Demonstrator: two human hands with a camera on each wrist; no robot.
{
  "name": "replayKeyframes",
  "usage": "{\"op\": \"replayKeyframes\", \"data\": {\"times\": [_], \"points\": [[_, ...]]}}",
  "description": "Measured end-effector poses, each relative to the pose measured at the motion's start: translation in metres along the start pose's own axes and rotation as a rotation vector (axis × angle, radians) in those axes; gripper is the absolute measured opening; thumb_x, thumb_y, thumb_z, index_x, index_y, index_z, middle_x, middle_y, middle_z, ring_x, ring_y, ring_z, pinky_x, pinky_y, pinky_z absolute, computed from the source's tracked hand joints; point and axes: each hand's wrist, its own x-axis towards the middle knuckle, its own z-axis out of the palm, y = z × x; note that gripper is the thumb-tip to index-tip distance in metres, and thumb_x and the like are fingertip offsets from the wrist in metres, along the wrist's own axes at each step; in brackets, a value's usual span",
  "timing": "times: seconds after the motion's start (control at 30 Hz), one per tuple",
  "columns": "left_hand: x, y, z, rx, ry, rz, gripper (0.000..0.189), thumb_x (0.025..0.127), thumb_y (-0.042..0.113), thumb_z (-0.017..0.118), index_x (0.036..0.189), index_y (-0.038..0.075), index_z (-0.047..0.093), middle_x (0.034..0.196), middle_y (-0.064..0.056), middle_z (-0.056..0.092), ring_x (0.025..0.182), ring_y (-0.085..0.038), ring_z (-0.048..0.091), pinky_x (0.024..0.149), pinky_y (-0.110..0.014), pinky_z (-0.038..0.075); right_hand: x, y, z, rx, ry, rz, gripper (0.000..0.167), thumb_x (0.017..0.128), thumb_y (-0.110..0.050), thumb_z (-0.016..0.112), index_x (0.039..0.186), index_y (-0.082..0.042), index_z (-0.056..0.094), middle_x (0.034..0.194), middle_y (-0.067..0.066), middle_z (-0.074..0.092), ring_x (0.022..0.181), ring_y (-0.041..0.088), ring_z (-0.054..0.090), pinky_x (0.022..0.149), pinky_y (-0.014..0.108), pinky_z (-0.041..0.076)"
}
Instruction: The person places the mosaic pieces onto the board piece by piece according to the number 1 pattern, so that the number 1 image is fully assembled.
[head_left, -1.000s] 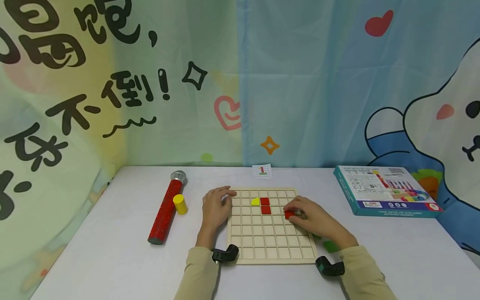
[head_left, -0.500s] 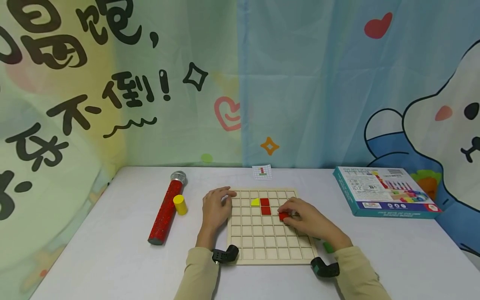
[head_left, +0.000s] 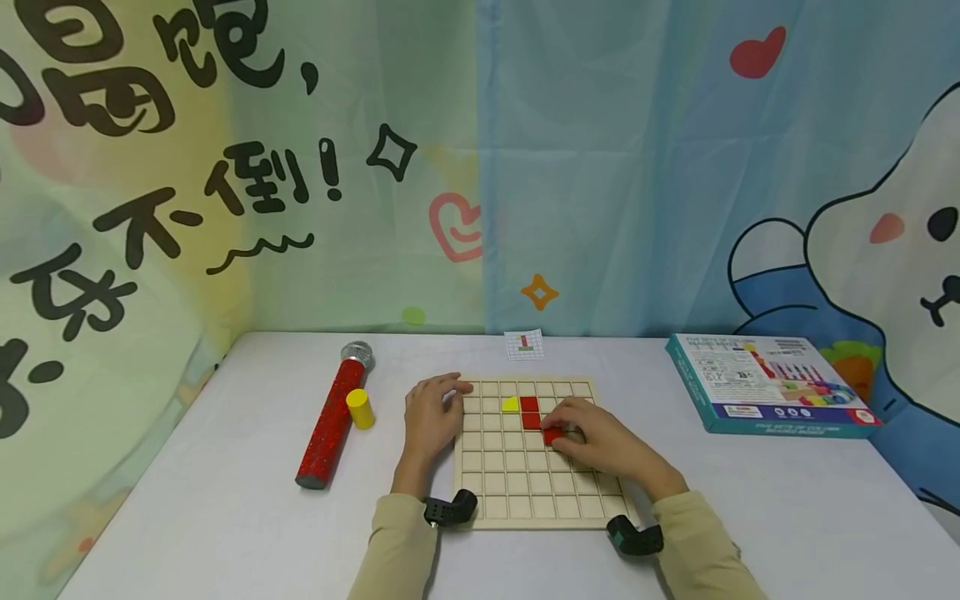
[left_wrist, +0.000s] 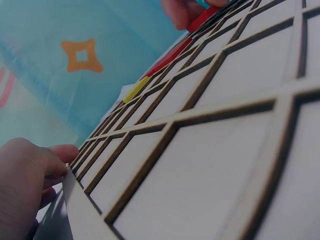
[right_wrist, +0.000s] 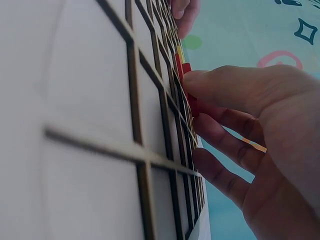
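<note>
My right hand [head_left: 603, 435] pinches a red square tile [head_left: 552, 436] between thumb and fingers, over the wooden grid board [head_left: 517, 483]. In the right wrist view the tile [right_wrist: 192, 102] is partly hidden by the thumb. A bit of teal [left_wrist: 202, 3] shows between that hand's fingers in the left wrist view. Just up and left of the held tile, two red squares [head_left: 531, 420] lie in the grid, one above the other. A yellow piece with a slanted side [head_left: 511, 404] sits left of the upper one. My left hand [head_left: 435, 417] rests loosely at the board's left edge, fingertips touching it.
A small card with a coloured grid pattern [head_left: 524, 343] lies behind the board. To the left are a red microphone [head_left: 334, 417] and a yellow cylinder [head_left: 361, 409]. A teal game box [head_left: 772, 383] lies at the right. A printed curtain [head_left: 570, 167] hangs behind the table.
My right hand has moved left across the board with the red tile, toward the two red squares. The green pieces by the right forearm are now hidden. My left hand has stayed put.
</note>
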Motion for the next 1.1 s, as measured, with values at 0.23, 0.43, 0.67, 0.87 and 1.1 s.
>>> {"op": "replayKeyframes", "data": {"times": [0.23, 0.43, 0.67, 0.87, 1.1], "points": [[0.000, -0.001, 0.000, -0.002, 0.007, 0.008, 0.017, 0.089, 0.008, 0.059, 0.093, 0.013, 0.074, 0.119, -0.007, 0.067, 0.116, -0.029, 0.055, 0.107, -0.051, 0.031, 0.006, -0.009, 0.002, 0.020, -0.010, -0.015, 0.021, 0.088, -0.016, 0.066, 0.108, -0.017, 0.066, 0.110, -0.003, 0.060, 0.102, 0.015, 0.056, 0.089, 0.038, 0.049], [0.000, -0.002, 0.001, -0.006, 0.010, 0.014, 0.017, 0.089, 0.008, 0.059, 0.094, 0.014, 0.074, 0.119, -0.006, 0.067, 0.115, -0.028, 0.055, 0.107, -0.050, 0.031, 0.009, -0.013, 0.005, 0.014, -0.009, -0.034, 0.020, 0.087, -0.015, 0.066, 0.108, -0.016, 0.066, 0.108, -0.003, 0.061, 0.096, 0.013, 0.056, 0.084, 0.031, 0.049], [0.001, -0.003, 0.002, 0.007, 0.006, 0.006, 0.017, 0.089, 0.009, 0.059, 0.094, 0.015, 0.074, 0.119, -0.005, 0.067, 0.116, -0.027, 0.055, 0.107, -0.049, 0.031, 0.011, -0.015, 0.008, 0.008, -0.011, -0.047, 0.019, 0.087, -0.017, 0.067, 0.106, -0.018, 0.066, 0.104, -0.005, 0.059, 0.091, 0.011, 0.053, 0.080, 0.028, 0.048], [0.000, -0.003, 0.002, 0.005, 0.008, 0.009, 0.017, 0.089, 0.008, 0.059, 0.093, 0.014, 0.074, 0.118, -0.006, 0.067, 0.116, -0.028, 0.055, 0.107, -0.050, 0.032, 0.011, -0.017, 0.009, 0.023, -0.021, -0.052, 0.020, 0.088, -0.018, 0.066, 0.107, -0.018, 0.066, 0.106, -0.005, 0.059, 0.092, 0.012, 0.053, 0.082, 0.030, 0.047], [0.001, -0.004, 0.003, 0.002, 0.007, 0.009, 0.017, 0.089, 0.008, 0.059, 0.093, 0.015, 0.074, 0.118, -0.005, 0.067, 0.115, -0.027, 0.056, 0.107, -0.049, 0.031, 0.010, -0.018, 0.008, 0.036, -0.026, -0.039, 0.022, 0.088, -0.017, 0.066, 0.109, -0.018, 0.065, 0.105, -0.004, 0.059, 0.089, 0.012, 0.052, 0.078, 0.026, 0.046]]}}
